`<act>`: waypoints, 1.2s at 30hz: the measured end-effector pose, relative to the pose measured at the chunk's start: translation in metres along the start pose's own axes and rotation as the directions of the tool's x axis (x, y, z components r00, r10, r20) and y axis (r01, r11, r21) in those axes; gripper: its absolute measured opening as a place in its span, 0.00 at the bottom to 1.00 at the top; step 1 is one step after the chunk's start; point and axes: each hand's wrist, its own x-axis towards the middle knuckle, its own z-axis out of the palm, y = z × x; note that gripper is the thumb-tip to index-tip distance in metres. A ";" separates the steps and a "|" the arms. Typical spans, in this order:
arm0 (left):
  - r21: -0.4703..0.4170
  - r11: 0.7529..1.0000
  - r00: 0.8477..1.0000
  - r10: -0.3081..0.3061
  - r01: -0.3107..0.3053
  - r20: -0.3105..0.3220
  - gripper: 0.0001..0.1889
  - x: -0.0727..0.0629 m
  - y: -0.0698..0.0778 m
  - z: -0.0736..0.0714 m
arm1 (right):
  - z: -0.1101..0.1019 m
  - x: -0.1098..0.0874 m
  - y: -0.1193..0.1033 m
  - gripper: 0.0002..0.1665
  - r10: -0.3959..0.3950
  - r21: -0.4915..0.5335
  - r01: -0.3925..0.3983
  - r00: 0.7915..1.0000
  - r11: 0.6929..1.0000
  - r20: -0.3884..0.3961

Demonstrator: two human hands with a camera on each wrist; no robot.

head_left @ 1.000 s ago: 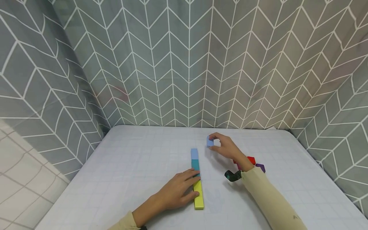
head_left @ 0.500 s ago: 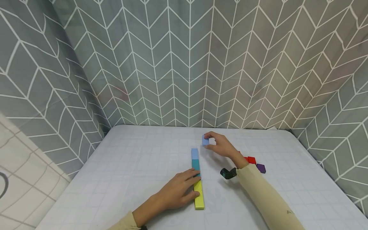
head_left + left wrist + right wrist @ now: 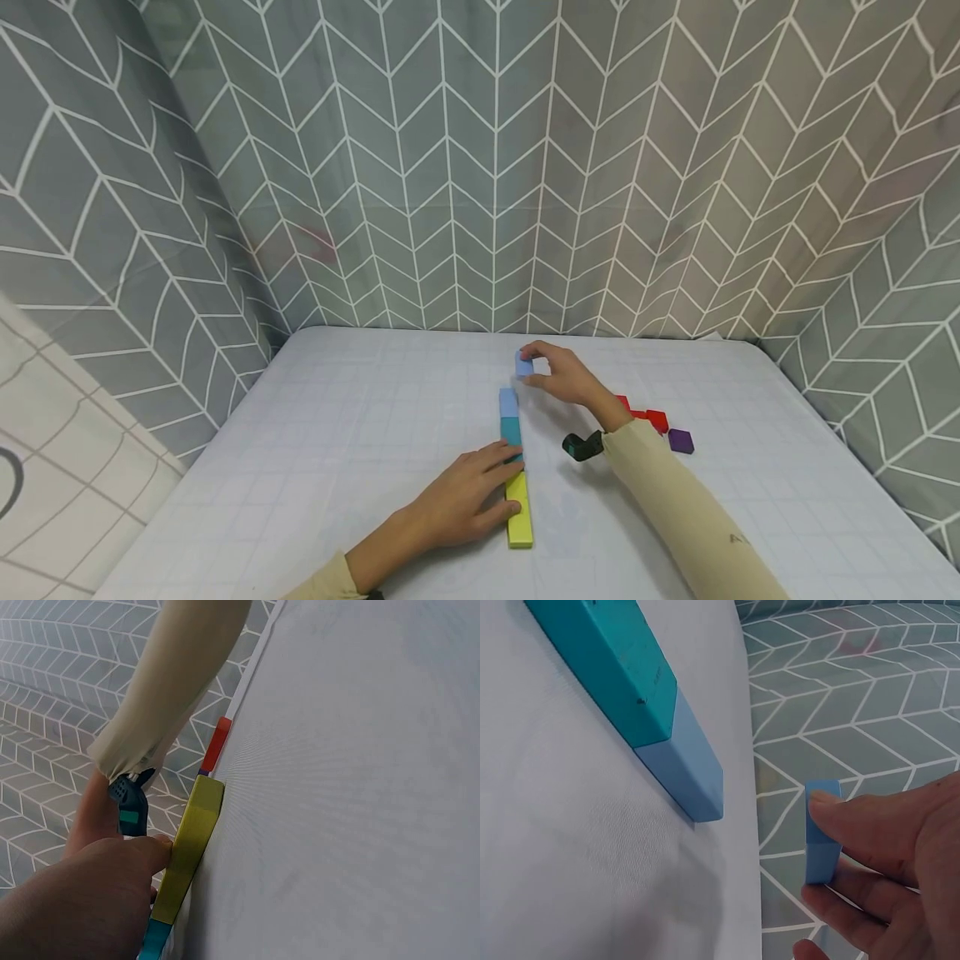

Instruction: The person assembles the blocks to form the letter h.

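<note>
A straight row lies on the table: a yellow block [image 3: 519, 533] nearest me, then a teal block [image 3: 510, 430], then a light blue block [image 3: 508, 402] at the far end. My left hand [image 3: 461, 500] rests over the row, its fingers across the teal part and its thumb at the side of the yellow one. Beyond the far end, my right hand [image 3: 561, 375] pinches a second light blue block [image 3: 522, 367] between thumb and fingers. The right wrist view shows this held block [image 3: 822, 862] upright and raised, apart from the row.
Several red blocks [image 3: 656, 420] and a purple block [image 3: 681, 441] lie right of the row, partly behind the right sleeve [image 3: 675, 492]. The white table [image 3: 360, 417] ends at a patterned curtain [image 3: 450, 208]. A dark wrist device [image 3: 582, 447] sticks out from the right wrist.
My right hand has moved left with the light blue block, closer to the row's far end. More of the red and purple blocks shows now. My left hand has stayed in place.
</note>
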 end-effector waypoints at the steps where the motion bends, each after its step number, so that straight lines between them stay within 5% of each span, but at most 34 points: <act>1: -0.003 1.000 1.000 -0.002 0.002 0.002 0.30 0.000 0.000 0.000 | 0.001 0.001 0.000 0.21 0.003 0.004 -0.003 1.000 1.000 0.003; 36: 0.003 1.000 1.000 0.014 -0.014 -0.016 0.30 0.000 -0.002 0.002 | 0.030 0.028 0.007 0.18 0.069 0.030 -0.071 0.995 0.997 0.066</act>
